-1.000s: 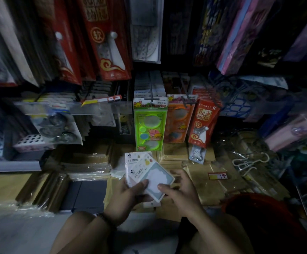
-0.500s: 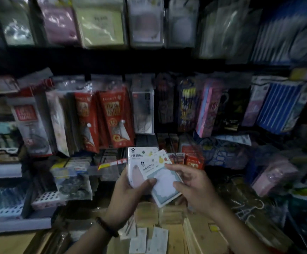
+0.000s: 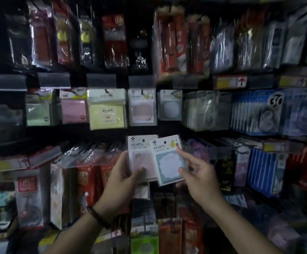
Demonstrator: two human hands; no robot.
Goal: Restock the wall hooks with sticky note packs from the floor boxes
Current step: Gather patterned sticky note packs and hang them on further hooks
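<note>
My left hand (image 3: 121, 177) grips a stack of sticky note packs, with a pink pack (image 3: 141, 158) on top. My right hand (image 3: 197, 176) pinches a teal-bordered sticky note pack (image 3: 169, 163) by its right edge, overlapping the pink one. Both are held up in front of the wall display. On the row of hooks just above hang sticky note packs: green (image 3: 38, 108), pink (image 3: 74, 107), yellow (image 3: 107, 110), a pink cloud-shaped one (image 3: 142, 108) and a round white one (image 3: 170, 106).
Dense hanging goods cover the wall: red packs (image 3: 171, 43) above, blue striped packs (image 3: 264, 171) at right, red envelopes (image 3: 86, 178) at lower left. Black price-tag holders (image 3: 101, 80) jut out over the sticky note row. The scene is dim and blurred.
The view has risen from the floor boxes to the wall hooks. Both hands have lifted the packs up toward the sticky note row, still holding them.
</note>
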